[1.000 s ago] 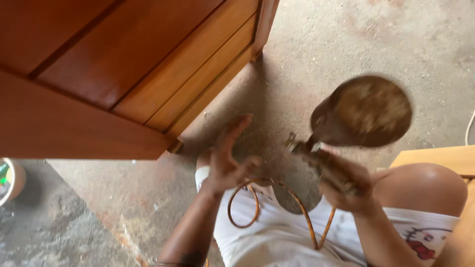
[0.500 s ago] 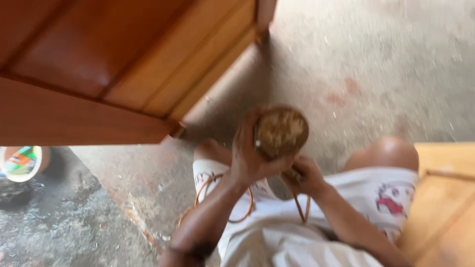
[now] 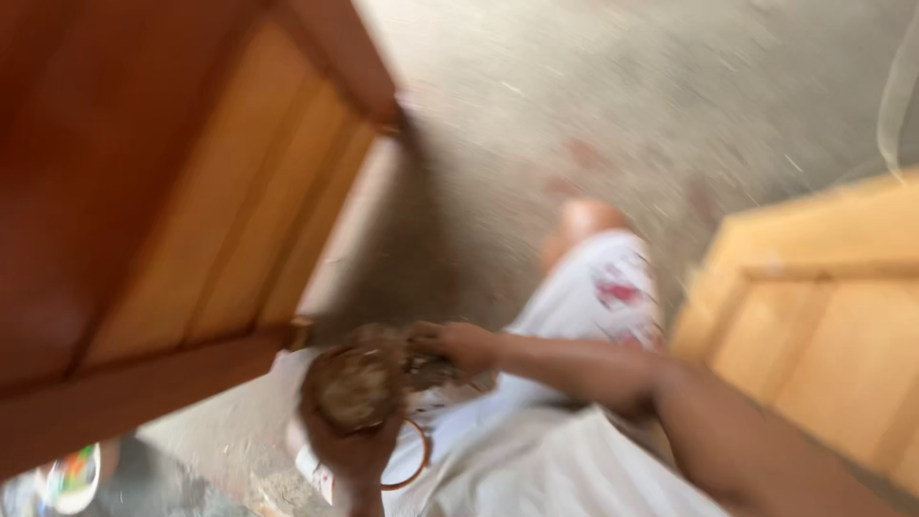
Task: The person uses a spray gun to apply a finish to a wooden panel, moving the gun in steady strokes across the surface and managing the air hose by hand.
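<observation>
The picture is blurred by motion. A round brown disc-shaped tool head (image 3: 356, 383), dusty and worn, is low in the middle of the head view. My left hand (image 3: 352, 458) cups it from below. My right hand (image 3: 458, 347) grips the tool's body just to the right of the disc. An orange cord loop (image 3: 414, 469) hangs under the hands, over my white shorts (image 3: 536, 450).
A red-brown wooden panelled door (image 3: 163, 201) fills the left. A paler wooden panel (image 3: 823, 325) lies at the right. Grey concrete floor (image 3: 613, 105) spreads behind. A small colourful container (image 3: 67, 477) sits at the bottom left corner. My knee (image 3: 584, 222) shows mid-frame.
The view has swung and tilted, and the hands with the disc tool have dropped lower and left in the frame. Earlier the left hand was free; now it cups the disc.
</observation>
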